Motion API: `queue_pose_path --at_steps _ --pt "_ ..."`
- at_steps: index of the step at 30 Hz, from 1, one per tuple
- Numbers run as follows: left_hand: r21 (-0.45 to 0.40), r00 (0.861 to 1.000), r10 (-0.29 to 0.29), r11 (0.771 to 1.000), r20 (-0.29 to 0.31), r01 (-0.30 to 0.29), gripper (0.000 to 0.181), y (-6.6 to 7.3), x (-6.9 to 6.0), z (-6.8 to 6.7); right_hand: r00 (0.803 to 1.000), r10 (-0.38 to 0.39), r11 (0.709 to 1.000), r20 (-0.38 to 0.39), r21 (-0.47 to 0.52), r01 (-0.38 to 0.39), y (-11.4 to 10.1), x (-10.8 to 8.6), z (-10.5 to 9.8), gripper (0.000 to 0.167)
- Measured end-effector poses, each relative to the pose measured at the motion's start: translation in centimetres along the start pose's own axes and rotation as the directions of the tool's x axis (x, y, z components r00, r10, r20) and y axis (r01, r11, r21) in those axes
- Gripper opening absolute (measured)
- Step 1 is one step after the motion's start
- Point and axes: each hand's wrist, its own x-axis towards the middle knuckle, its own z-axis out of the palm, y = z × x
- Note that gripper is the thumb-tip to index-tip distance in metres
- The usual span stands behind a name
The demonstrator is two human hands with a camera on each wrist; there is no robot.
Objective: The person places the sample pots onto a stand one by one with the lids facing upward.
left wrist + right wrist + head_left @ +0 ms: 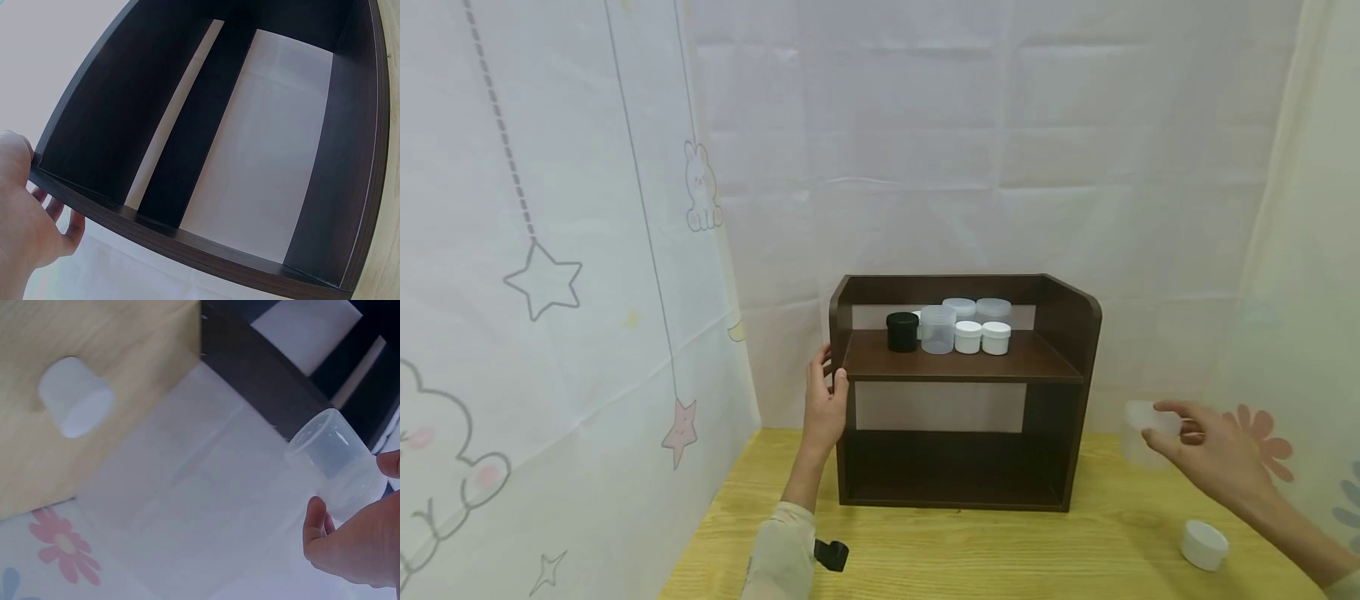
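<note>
A dark brown two-tier wooden shelf [882, 364] stands on the table. My left hand [826, 408] grips the edge of its left side panel; in the left wrist view the fingers [76, 231] curl behind the panel [119, 215]. To the right of the shelf, my right hand [1221, 454] holds a translucent plastic jar [1138, 442] in the air. Thumb and fingers pinch one end of this jar [334, 450] in the right wrist view. Below that hand, a small white jar [1205, 546] sits on the table.
On the upper tier stand a black jar [902, 332], clear jars [937, 331] and small white jars [996, 338], grouped left of centre. The yellow wood-grain table [955, 550] reaches to fabric-covered walls [910, 142]. A black strap piece [831, 555] shows at my left sleeve.
</note>
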Motion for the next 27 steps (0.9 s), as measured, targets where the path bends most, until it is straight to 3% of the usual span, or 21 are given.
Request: queue_pose_path --at_steps 5,13,19,27 --pt "-0.004 1.000 -0.005 1.000 0.002 0.005 0.051 -0.2 0.1 0.0 0.999 -0.030 0.999 -0.030 0.036 0.031 -3.1 0.3 -1.0 0.052" --pt "0.006 1.000 0.007 1.000 -0.011 -0.007 0.051 -0.1 0.1 0.0 0.984 -0.140 0.990 -0.106 -0.018 0.139 -7.7 0.9 -1.4 0.045" --pt "0.008 1.000 0.003 1.000 -0.001 -0.003 0.051 0.0 0.3 -0.3 0.965 -0.203 0.979 -0.163 -0.017 0.203 -10.3 2.3 -0.6 0.043" --pt "-0.015 1.000 -0.005 1.000 -0.006 0.005 0.051 -0.6 0.3 0.0 0.932 -0.299 0.948 -0.205 0.053 0.315 -13.6 4.8 1.9 0.041"
